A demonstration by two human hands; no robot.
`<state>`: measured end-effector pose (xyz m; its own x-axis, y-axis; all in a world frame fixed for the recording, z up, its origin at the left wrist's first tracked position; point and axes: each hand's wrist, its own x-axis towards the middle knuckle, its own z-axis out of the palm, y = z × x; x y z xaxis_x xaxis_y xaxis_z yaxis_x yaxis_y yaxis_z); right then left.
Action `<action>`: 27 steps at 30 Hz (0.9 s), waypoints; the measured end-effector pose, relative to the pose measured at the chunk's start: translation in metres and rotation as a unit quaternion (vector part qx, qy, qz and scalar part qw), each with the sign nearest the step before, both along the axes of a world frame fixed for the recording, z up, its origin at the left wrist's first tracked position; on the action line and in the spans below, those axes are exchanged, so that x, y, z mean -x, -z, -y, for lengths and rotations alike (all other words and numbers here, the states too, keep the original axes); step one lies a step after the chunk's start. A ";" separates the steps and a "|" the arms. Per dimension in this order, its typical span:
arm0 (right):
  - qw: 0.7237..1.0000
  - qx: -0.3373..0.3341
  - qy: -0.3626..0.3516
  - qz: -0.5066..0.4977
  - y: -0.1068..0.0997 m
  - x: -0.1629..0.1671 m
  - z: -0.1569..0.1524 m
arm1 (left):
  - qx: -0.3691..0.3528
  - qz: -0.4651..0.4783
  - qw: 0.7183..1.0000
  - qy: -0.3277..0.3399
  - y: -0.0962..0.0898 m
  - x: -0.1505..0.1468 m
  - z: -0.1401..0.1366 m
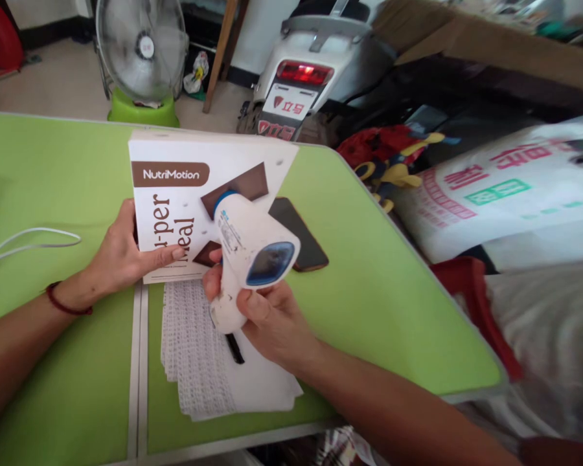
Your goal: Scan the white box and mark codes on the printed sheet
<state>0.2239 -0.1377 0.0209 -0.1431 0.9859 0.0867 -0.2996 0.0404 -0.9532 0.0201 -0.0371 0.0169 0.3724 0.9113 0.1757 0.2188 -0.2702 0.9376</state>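
Your left hand [121, 255] clamps left edge of white, flat rectangular cardboard box [184, 207], thumb across front, other fingers mostly hidden. Box tilted over smooth green tabletop [383, 298]; contact below hard to tell. Brown rounded label reads NutriMotion; brown lettering runs sideways. Your right hand [276, 323] curls closed around handle of white plastic handheld scanner [238, 236]: scuffed, blue-edged nose toward box, glossy dark window facing you. Underneath, matte white printed paper sheets [204, 362], overlapping.

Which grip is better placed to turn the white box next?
Probably the left grip: it holds the white box by its side, thumb across the front. The right grip is busy holding the white device.
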 end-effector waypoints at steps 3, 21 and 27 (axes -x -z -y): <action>1.000 -0.002 -0.011 0.004 0.000 0.000 -0.001 | -0.005 -0.012 1.000 -0.005 0.001 0.000 -0.001; 0.992 -0.022 0.014 0.122 0.000 -0.024 -0.017 | -0.024 0.018 0.998 -0.061 0.004 0.007 -0.009; 0.870 0.043 0.061 0.488 -0.007 -0.056 -0.040 | -0.068 0.138 0.985 -0.076 0.012 0.023 -0.034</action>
<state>0.2794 -0.0973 0.0281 -0.0014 0.9958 -0.0913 0.6558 -0.0681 -0.7519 -0.0032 -0.0028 0.0047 0.1543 0.9140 0.3753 0.0073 -0.3808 0.9246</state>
